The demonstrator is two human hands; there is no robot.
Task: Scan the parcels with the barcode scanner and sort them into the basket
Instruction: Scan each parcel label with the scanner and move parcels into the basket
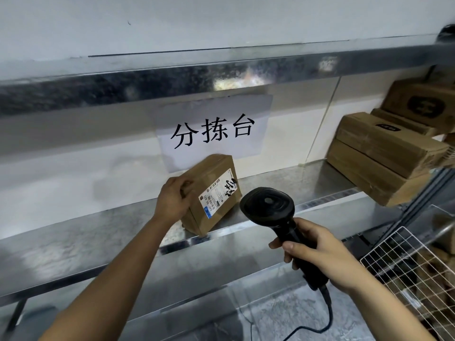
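A small brown cardboard parcel with a white shipping label stands tilted on the metal shelf, label side facing me. My left hand grips its left end. My right hand holds the handle of a black barcode scanner, whose head sits just right of the parcel's label. The scanner's cable hangs down below my wrist. A white wire basket is at the lower right, with brown parcels inside.
Several stacked cardboard boxes sit at the shelf's right end. A paper sign with black characters is taped to the wall behind the parcel. An upper metal shelf overhangs. The shelf's left part is bare metal.
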